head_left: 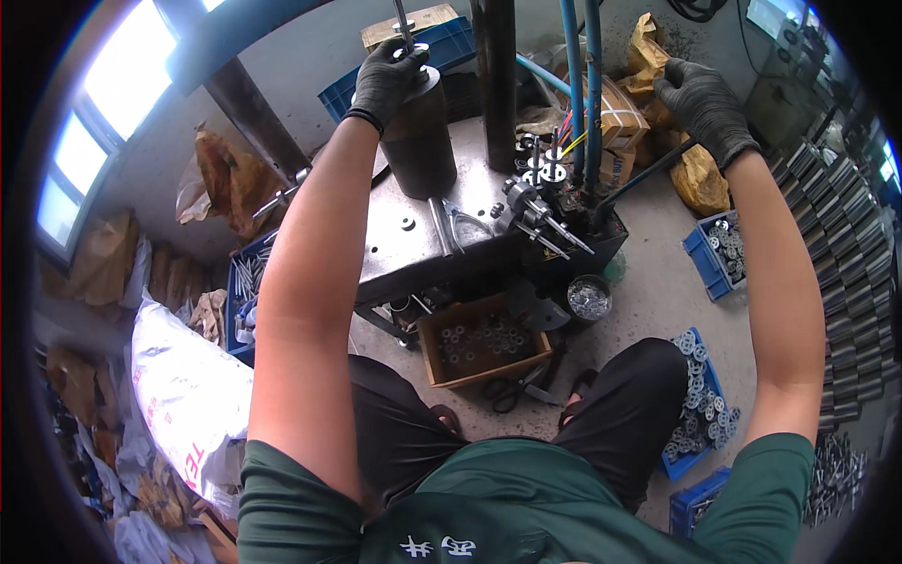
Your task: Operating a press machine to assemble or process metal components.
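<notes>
My left hand [387,83], in a dark grey glove, reaches to the top of an upright steel cylinder [420,141]. Its fingers close around the lower end of a thin metal rod [404,21] with silver discs on it. Further right, my right hand [703,105], gloved alike, is raised with its fingers curled. A dark lever bar [648,172] runs up to the underside of that hand, but what the fingers hold is hidden. The cylinder stands on a steel bench [387,254]; a metal tube [440,226] and a curved clip-like part lie in front of it.
Silver wheels on spindles [543,169] stand at the bench's right end, beside blue pipes [593,94] and a dark post [493,85]. Below are a wooden box of rings [484,376] and a tin [589,297]. Blue bins of discs [714,451] and stacked steel tubes [846,310] lie right.
</notes>
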Motion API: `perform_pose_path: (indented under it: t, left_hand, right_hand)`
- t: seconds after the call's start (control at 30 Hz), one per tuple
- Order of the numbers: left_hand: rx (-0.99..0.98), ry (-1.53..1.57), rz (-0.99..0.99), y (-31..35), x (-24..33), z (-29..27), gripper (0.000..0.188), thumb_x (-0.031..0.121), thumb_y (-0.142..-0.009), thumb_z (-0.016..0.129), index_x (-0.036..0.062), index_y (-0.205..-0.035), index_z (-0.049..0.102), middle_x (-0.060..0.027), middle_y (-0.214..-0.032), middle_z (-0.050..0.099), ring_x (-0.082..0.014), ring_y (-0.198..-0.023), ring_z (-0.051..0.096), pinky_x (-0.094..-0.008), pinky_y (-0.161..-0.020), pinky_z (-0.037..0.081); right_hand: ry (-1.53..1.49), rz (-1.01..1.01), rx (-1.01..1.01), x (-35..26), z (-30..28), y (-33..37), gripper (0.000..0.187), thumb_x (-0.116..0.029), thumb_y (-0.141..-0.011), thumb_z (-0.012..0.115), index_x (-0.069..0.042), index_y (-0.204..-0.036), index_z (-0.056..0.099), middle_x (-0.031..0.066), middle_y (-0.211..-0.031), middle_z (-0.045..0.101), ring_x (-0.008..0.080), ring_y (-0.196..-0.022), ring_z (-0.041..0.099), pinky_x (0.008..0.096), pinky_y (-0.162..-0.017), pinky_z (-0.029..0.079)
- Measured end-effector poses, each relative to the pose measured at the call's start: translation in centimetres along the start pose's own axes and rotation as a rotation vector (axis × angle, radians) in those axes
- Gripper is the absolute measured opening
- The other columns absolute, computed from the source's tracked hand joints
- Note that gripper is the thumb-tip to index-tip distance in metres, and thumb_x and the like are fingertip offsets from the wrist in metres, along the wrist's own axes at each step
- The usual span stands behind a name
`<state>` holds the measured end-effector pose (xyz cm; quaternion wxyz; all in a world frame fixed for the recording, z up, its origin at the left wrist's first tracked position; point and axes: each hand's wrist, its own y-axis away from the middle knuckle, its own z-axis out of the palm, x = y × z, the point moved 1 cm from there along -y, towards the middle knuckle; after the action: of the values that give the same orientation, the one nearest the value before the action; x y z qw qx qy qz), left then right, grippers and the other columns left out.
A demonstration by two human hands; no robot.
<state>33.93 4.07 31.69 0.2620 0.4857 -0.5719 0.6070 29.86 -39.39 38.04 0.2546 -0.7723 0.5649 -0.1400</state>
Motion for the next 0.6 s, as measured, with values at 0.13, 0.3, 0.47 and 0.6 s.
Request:
perform_pose_path:
  t: [0.13, 0.3, 0.47, 0.6]
  left_hand:
    - [0.071, -0.284, 0.33, 1.2, 0.4, -0.1, 0.027, 0.015, -0.094, 0.075, 0.0038, -0.117, 0.064, -0.0051, -0.101, 0.07, -0.0131, -0.092, 0.067, -0.0281, -0.085, 0.056]
    - [-0.005, 0.176, 0.521, 12.0, 0.9, 3.2, 0.039, 0.008, -0.093, 0.074, 0.0028, -0.129, 0.058, -0.0055, -0.117, 0.067, -0.0162, -0.106, 0.063, -0.033, -0.096, 0.051]
    - [-0.077, 0.383, 0.169, 29.2, -0.1, 4.3, 0.044, 0.009, -0.086, 0.078, 0.002, -0.126, 0.06, -0.009, -0.129, 0.061, -0.0204, -0.114, 0.061, -0.0329, -0.097, 0.052]
    - [-0.133, -0.091, 0.418, 36.6, -2.9, 3.9, 0.04, 0.013, -0.087, 0.076, 0.007, -0.125, 0.063, -0.017, -0.132, 0.061, -0.0313, -0.117, 0.064, -0.0379, -0.096, 0.055]
  right_hand:
    - [0.049, 0.037, 0.01, -0.3, 0.5, 0.0, 0.033, -0.032, -0.096, 0.063, -0.005, -0.112, 0.071, 0.0195, -0.102, 0.073, 0.0373, -0.094, 0.07, 0.0444, -0.087, 0.055]
    - [0.114, 0.038, 0.006, 0.7, -0.2, 1.2, 0.033, -0.034, -0.094, 0.061, -0.006, -0.107, 0.072, 0.0201, -0.105, 0.072, 0.0386, -0.096, 0.069, 0.0482, -0.087, 0.054]
    - [0.145, 0.004, 0.018, -1.6, -1.5, 4.1, 0.029, -0.032, -0.094, 0.064, -0.006, -0.105, 0.071, 0.0208, -0.102, 0.071, 0.0386, -0.095, 0.069, 0.0469, -0.087, 0.055]
    - [0.027, -0.144, 0.093, -3.2, -3.0, 10.1, 0.021, -0.026, -0.093, 0.064, -0.005, -0.094, 0.068, 0.0175, -0.091, 0.069, 0.0355, -0.091, 0.068, 0.0472, -0.081, 0.054]
